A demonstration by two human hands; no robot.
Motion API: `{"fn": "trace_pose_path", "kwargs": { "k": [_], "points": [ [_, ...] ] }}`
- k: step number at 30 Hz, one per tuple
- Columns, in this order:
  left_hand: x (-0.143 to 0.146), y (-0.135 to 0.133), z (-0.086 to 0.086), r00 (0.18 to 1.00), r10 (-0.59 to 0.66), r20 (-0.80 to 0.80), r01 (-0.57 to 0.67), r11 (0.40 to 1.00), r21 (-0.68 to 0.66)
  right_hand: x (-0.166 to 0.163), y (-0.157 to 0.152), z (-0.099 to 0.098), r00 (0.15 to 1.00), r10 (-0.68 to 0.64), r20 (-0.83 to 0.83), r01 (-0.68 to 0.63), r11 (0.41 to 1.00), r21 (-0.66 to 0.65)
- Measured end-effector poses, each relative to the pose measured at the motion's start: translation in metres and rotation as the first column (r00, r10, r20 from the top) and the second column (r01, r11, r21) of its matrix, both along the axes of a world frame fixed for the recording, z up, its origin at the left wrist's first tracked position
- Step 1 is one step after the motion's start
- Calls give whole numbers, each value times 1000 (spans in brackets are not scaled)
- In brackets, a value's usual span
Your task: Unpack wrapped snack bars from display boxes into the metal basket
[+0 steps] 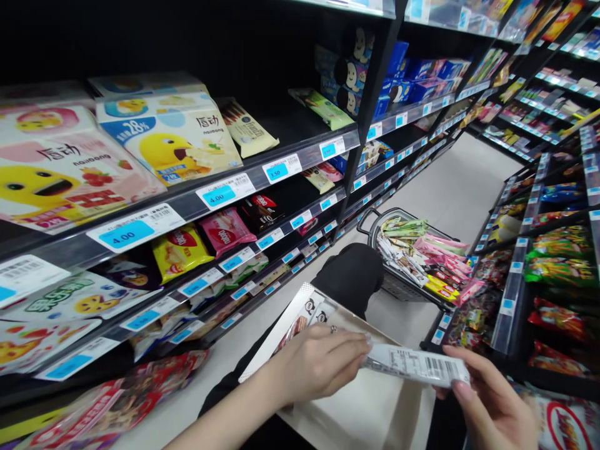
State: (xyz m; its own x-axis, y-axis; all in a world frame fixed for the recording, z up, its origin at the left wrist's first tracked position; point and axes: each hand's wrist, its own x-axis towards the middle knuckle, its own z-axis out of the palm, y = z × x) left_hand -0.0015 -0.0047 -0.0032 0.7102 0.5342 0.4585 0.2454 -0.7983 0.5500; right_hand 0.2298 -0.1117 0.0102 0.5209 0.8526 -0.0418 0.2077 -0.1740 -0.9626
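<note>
A white snack packet with a barcode is held level between both hands at the bottom of the view. My left hand pinches its left end, with a ring on one finger. My right hand supports its right end from below, fingers curled. Under the hands sits an open cardboard box with more packets showing at its far corner. My dark-clothed knee is just beyond the box.
A shop aisle: snack shelves with blue price tags on the left, more shelves on the right. A shopping basket filled with several colourful packets stands on the pale floor ahead.
</note>
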Motion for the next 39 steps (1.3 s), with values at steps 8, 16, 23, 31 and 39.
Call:
{"fn": "trace_pose_path", "kwargs": {
  "k": [8, 16, 23, 31, 39],
  "points": [
    [3, -1, -3, 965, 168, 199, -88, 929, -360, -6, 0, -2, 996, 8, 91, -20, 991, 133],
    [-4, 2, 2, 973, -73, 218, 147, 928, -344, 0, 3, -10, 999, 3, -53, -3, 1000, -8],
    [-1, -1, 1, 995, 19, 95, 29, 877, -480, 11, 20, -2, 852, 337, 402, -412, 904, 115],
    [-5, 4, 5, 994, -97, 47, 106, 804, -586, 10, 22, 3, 792, 410, 452, -479, 877, 45],
    [1, 6, 10, 983, -137, 124, 183, 656, -732, 6, 16, 5, 827, 359, 433, -425, 903, 63]
  ]
}}
